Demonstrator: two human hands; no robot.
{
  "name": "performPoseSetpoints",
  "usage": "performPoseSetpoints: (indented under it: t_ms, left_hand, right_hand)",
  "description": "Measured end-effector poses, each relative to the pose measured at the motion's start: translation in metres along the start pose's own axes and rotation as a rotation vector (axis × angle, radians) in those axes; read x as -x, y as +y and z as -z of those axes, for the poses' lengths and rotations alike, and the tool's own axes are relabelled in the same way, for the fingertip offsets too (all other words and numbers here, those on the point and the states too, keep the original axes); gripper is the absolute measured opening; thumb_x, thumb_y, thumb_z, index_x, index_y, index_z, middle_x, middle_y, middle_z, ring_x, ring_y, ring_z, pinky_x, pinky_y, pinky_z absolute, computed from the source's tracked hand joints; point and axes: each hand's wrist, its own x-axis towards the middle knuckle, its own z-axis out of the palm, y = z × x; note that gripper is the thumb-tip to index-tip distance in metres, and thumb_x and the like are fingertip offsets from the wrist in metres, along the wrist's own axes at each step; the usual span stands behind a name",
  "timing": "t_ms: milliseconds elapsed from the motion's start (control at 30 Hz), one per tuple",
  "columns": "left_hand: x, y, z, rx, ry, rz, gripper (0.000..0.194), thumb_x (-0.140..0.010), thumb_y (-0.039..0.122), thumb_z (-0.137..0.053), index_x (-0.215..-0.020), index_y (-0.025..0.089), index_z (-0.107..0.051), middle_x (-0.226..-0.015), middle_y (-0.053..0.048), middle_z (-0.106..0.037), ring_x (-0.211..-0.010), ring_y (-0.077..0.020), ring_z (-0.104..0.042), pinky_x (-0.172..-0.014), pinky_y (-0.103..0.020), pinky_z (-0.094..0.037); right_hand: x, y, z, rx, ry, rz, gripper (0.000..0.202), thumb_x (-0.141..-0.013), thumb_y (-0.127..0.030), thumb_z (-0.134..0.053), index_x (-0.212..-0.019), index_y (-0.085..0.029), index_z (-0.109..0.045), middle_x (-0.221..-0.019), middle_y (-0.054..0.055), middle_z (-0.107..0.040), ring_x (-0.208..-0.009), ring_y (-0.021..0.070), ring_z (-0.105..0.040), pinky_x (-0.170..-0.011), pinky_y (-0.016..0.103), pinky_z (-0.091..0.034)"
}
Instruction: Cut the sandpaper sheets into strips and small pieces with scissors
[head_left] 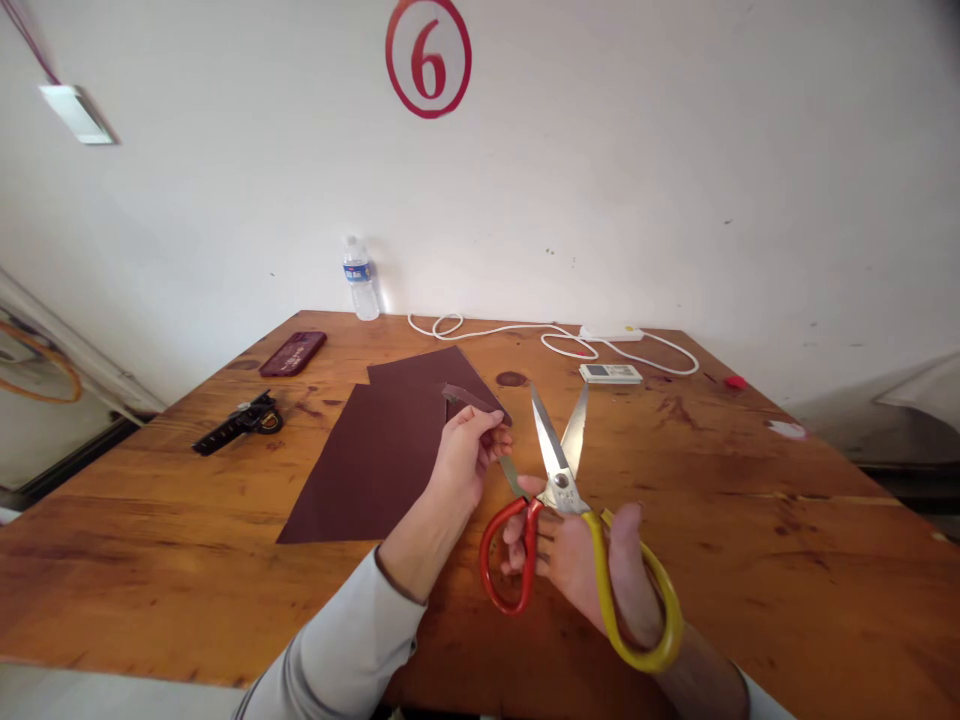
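My left hand [472, 448] pinches a thin maroon strip [474, 402] between thumb and fingers, above the right side of the sheets. A grey-green strip [513, 476] hangs below these fingers towards the scissors; whether it is the same strip I cannot tell. In my right hand [585, 560] are large scissors [561, 480], one handle loop red and the other yellow. Their metal blades are spread apart and point away from me. Two maroon sheets [356, 460] lie overlapping on the table, partly hidden by my left hand and forearm.
On the wooden table [750, 560], a black strap-like item [241, 422] and a maroon phone [294, 354] lie left. A water bottle [361, 280] stands near the wall. At the back are a white cable [510, 327], a power strip [611, 333] and a white remote [610, 374].
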Motion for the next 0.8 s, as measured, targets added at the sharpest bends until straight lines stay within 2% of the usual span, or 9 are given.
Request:
performPoseSetpoints:
  t_ms: [67,200,300,433,633,800]
  left_hand:
    - [0.0001,-0.0003,-0.0001,-0.003,0.002,0.000,0.024,-0.060,0.020,-0.077,-0.061,0.018,-0.053,-0.059,-0.001,-0.063,-0.052,-0.0113,-0.057,-0.051,-0.024,-0.046]
    - [0.0000,-0.0008,-0.0002,-0.008,0.001,-0.004,0.025,-0.061,0.020,-0.077,-0.059,0.019,-0.052,-0.059,0.000,-0.062,-0.052,-0.0111,-0.056,-0.051,-0.024,-0.045]
    - [-0.0003,-0.0014,-0.0001,-0.007,0.002,-0.002,0.024,-0.062,0.019,-0.076,-0.059,0.018,-0.052,-0.058,-0.001,-0.062,-0.052,-0.0109,-0.055,-0.051,-0.024,-0.045]
    - [-0.0003,-0.0017,0.0002,-0.009,-0.003,-0.005,0.023,-0.062,0.019,-0.076,-0.060,0.018,-0.053,-0.060,-0.001,-0.062,-0.053,-0.0112,-0.056,-0.051,-0.024,-0.045]
    - [-0.0009,-0.0022,0.0006,-0.008,-0.007,-0.007,0.024,-0.062,0.019,-0.076,-0.060,0.018,-0.053,-0.061,-0.001,-0.063,-0.053,-0.0107,-0.056,-0.051,-0.024,-0.046]
    - [-0.0021,-0.0032,0.0007,-0.006,0.005,0.002,0.022,-0.060,0.019,-0.076,-0.062,0.017,-0.054,-0.061,0.000,-0.063,-0.052,-0.0101,-0.056,-0.050,-0.023,-0.046]
  right_hand:
    - [-0.0012,0.0024,0.0018,-0.094,-0.081,0.029,0.089,-0.066,-0.094,-0.050,-0.115,-0.022,-0.070,-0.087,0.009,-0.074,-0.082,0.0309,-0.068,-0.079,0.049,-0.054]
    - [-0.0028,0.0062,0.0069,-0.157,-0.145,0.044,0.084,-0.072,-0.088,-0.054,-0.123,-0.022,-0.068,-0.084,0.008,-0.072,-0.079,0.0301,-0.067,-0.081,0.048,-0.051]
    - [-0.0026,0.0077,0.0085,-0.146,-0.152,0.053,0.088,-0.071,-0.087,-0.056,-0.130,-0.023,-0.066,-0.093,0.011,-0.074,-0.084,0.0310,-0.067,-0.084,0.049,-0.050]
    - [-0.0004,0.0063,0.0064,-0.143,-0.147,0.060,0.086,-0.070,-0.087,-0.057,-0.128,-0.024,-0.069,-0.099,0.012,-0.076,-0.089,0.0309,-0.068,-0.091,0.049,-0.046]
    - [-0.0013,0.0049,0.0064,-0.143,-0.140,0.043,0.082,-0.071,-0.087,-0.056,-0.124,-0.025,-0.071,-0.088,0.009,-0.077,-0.089,0.0317,-0.069,-0.094,0.051,-0.044]
    - [-0.0044,0.0072,0.0085,-0.126,-0.131,0.015,0.088,-0.065,-0.091,-0.056,-0.117,-0.022,-0.072,-0.084,0.009,-0.076,-0.088,0.0342,-0.069,-0.090,0.054,-0.047]
